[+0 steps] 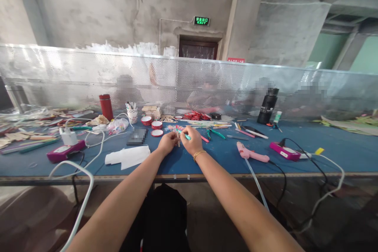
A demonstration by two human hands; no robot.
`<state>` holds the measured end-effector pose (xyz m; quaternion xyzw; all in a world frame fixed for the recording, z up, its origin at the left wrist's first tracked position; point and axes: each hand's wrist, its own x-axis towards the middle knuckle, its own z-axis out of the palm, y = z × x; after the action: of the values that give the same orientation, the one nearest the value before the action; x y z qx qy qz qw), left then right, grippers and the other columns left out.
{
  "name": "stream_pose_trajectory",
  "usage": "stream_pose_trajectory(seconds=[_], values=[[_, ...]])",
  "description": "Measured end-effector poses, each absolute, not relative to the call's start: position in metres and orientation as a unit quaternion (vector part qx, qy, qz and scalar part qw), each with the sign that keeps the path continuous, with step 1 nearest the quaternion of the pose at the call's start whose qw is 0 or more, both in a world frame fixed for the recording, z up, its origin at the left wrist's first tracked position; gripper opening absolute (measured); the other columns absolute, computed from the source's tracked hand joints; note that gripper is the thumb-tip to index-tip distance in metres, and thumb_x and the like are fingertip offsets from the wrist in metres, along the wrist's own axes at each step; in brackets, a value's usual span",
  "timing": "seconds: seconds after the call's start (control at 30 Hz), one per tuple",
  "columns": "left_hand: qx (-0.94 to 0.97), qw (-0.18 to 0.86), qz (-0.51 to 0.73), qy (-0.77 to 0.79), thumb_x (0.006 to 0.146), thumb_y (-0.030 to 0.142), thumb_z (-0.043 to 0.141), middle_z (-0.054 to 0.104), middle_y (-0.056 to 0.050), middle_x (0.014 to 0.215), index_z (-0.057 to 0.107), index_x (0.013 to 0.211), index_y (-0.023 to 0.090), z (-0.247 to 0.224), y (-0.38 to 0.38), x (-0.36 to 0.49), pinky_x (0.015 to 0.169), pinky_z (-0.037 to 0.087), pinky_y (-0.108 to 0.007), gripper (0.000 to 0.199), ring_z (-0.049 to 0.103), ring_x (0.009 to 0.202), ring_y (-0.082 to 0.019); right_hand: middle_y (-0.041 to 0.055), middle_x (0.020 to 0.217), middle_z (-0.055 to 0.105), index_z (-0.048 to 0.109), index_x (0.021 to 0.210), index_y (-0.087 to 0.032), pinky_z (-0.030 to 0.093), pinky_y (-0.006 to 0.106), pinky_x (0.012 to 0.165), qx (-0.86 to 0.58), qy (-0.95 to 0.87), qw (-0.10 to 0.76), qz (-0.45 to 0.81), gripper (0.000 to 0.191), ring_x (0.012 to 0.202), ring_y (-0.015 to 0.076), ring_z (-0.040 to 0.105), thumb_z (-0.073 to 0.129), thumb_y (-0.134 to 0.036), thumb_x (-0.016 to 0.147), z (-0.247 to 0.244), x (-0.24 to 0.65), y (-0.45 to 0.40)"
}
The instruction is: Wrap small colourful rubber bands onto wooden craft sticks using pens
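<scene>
Over the blue tabletop, my left hand (168, 143) pinches a small wooden stick (178, 140) upright between its fingertips. Close on its right, my right hand (192, 140) is closed around a teal pen (187, 136), whose front end points at the stick. A small red piece shows near the top of the stick; its exact shape is too small to tell. White tissue (130, 157) lies to the left of my left forearm. Behind the hands are round red-rimmed lids (156, 125) and a pile of red pieces (197, 115).
A pink glue gun (252, 153) with its cord lies at right, beside a magenta power strip (285, 151). Another magenta strip (65, 151) and white cables are at left. A red bottle (106, 107), pen cup (132, 115) and black bottle (267, 106) stand behind. Green-handled pliers (217, 134) lie near centre.
</scene>
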<state>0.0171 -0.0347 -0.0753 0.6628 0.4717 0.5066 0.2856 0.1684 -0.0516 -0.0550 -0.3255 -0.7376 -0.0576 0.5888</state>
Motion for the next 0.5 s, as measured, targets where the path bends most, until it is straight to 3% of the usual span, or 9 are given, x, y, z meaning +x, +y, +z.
stream_pose_trajectory(seconds=[0.5], values=[[0.658,0.278,0.519,0.469,0.068,0.031,0.067,0.056,0.003,0.055,0.058,0.068,0.018,-0.0810,-0.0279,0.0145,0.052,0.041,-0.022,0.015,0.050,0.050,-0.010,-0.0005,0.069,0.054,0.043,0.070,-0.023,0.040,0.027,0.070,-0.310,-0.751,0.581,-0.047,0.013,0.070,0.0160,0.052,0.048,-0.019,0.082,-0.0537,0.1671,-0.0534]])
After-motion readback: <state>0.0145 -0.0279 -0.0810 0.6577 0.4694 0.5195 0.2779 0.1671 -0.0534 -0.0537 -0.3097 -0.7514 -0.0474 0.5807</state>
